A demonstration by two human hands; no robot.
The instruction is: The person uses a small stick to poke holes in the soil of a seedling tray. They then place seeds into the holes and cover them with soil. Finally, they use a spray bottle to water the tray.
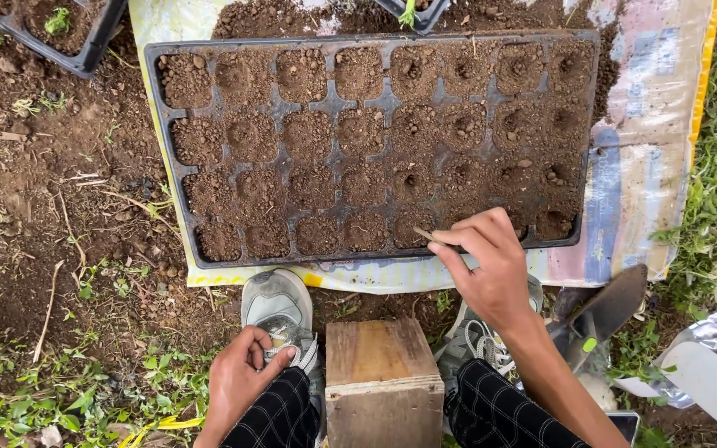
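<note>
Head view looked straight down on the right hand [491,270], which pinched a thin stick [426,236] between thumb and fingers, its tip at the near edge of the tray [155,124], angled so it could reach the soil cells. The left hand [238,377] rested on the knee, loosely curled around nothing I could make out. Most cells on the tray's right side had a poked hole; those on the left looked smooth. The tray lay on a sack [641,166] that kept spilled soil together. A wooden block [382,377] stood between the shoes [277,303], and a trowel [607,307] lay within right-hand reach.
</note>
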